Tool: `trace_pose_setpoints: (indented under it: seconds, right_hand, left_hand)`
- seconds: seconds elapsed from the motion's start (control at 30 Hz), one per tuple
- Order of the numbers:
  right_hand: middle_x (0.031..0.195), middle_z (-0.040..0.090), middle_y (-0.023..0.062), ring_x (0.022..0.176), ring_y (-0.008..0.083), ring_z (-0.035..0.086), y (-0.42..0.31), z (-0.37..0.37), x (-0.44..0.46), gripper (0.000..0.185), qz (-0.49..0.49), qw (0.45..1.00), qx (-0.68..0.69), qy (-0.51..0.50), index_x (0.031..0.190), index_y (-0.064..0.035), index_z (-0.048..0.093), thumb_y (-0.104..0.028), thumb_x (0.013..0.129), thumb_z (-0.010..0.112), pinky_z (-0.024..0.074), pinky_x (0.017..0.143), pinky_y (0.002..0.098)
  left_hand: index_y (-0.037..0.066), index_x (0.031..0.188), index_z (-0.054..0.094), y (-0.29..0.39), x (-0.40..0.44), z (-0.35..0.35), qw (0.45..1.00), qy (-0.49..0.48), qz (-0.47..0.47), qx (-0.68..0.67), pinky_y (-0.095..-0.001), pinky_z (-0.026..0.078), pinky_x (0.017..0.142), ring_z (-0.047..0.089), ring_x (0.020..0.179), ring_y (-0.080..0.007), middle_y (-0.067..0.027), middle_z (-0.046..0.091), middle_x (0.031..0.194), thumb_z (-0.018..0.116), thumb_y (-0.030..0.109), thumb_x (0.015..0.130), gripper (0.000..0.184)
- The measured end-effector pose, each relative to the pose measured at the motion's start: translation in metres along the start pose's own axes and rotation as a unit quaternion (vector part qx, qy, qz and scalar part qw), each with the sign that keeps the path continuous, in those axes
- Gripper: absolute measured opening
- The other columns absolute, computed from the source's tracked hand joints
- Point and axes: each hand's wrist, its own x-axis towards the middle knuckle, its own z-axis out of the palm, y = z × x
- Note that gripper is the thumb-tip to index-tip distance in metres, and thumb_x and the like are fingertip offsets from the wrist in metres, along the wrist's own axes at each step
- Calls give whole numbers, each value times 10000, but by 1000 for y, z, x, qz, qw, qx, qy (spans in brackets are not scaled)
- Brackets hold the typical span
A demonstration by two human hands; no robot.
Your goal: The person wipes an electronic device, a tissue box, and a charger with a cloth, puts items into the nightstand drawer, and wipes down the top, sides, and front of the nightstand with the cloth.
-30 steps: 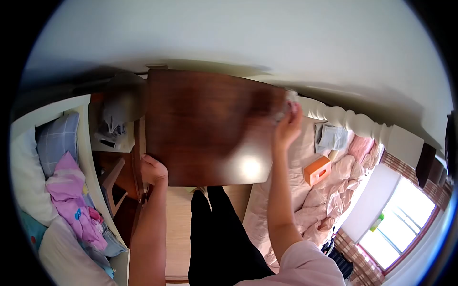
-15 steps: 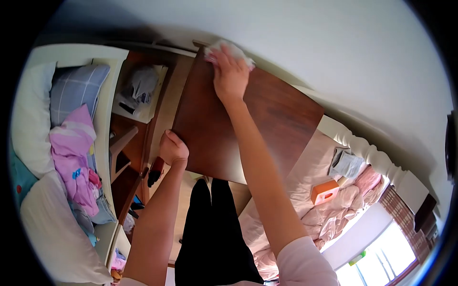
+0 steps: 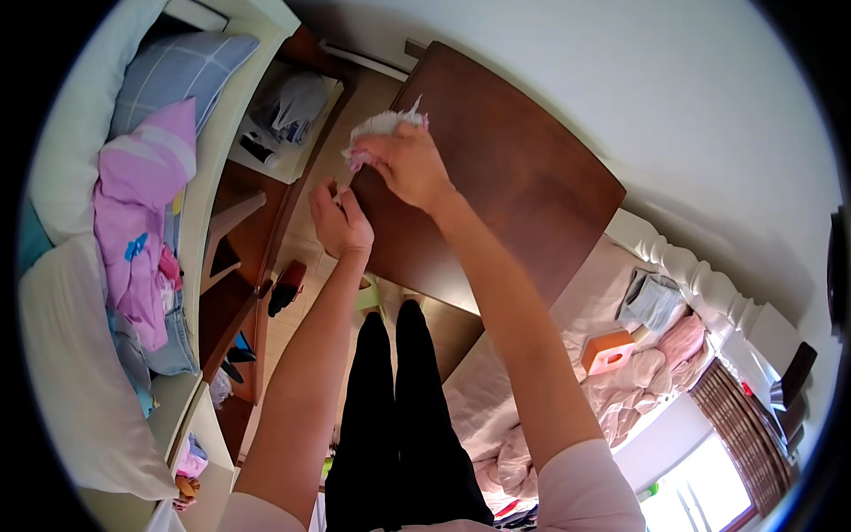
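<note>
A dark brown wooden table (image 3: 496, 168) stands against the wall, its surface shiny. My right hand (image 3: 409, 166) presses a white and pink cloth (image 3: 386, 126) at the table's left edge, its fingers bent over the cloth. Just below and left of it, my left hand (image 3: 339, 220) is beside the same edge, fingers curled upward and thumb apart. No object shows in the left hand.
On the left are shelves (image 3: 257, 208) with a plastic bag (image 3: 297, 102), pillows (image 3: 182, 75) and pink-purple fabric (image 3: 146, 168). At right, a bed (image 3: 567, 310) holds an orange tissue box (image 3: 609, 352) and folded cloth (image 3: 654, 301). A green slipper (image 3: 368, 294) lies on the floor.
My right hand has wiped across the tabletop from its right edge to the far left corner, then down the left edge. My left hand has loosened from the edge. The view has turned.
</note>
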Motion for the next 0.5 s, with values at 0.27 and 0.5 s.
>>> trace_pose_setpoints:
  seconds: [0.27, 0.5]
  right_hand:
    - [990, 687, 3, 879, 237, 553, -88, 80, -92, 360, 1, 996, 73, -48, 1138, -171, 705, -96, 787, 720, 459, 856, 375]
    - [1059, 681, 107, 955, 293, 626, -118, 86, -140, 349, 126, 968, 214, 22, 1122, -113, 683, 41, 811, 646, 520, 868, 400]
  left_hand:
    - [24, 1315, 488, -65, -33, -81, 877, 75, -127, -457, -430, 370, 1097, 495, 1240, -259, -133, 542, 1283, 493, 334, 1026, 424]
    - [25, 1212, 544, -91, -78, -141, 900, -10, -129, -416, -379, 412, 1050, 543, 1158, -211, -99, 581, 1193, 493, 228, 1018, 285]
